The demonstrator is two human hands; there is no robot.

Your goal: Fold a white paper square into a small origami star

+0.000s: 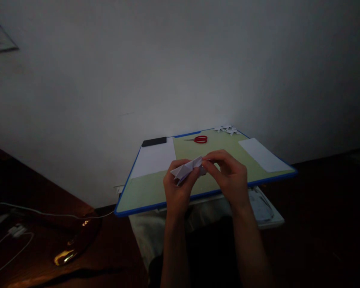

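A small white folded-paper piece (184,171) with pointed flaps is held up over the near part of the table. My left hand (177,188) is closed around its left part, thumb on the near side and fingers behind. At its right end, my right hand (228,172) pinches the paper between thumb and forefinger. The exact fold under the right fingertips is too small to make out. Behind the hands, red-handled scissors (200,139) lie with their blades toward the left.
The table (147,192) has a pale green top and blue rim. White sheets lie at left (156,158) and right (265,155). A black flat object (154,141) sits back left; several folded paper pieces (228,129) lie back right. A wall stands behind. A white cable (48,213) runs at left.
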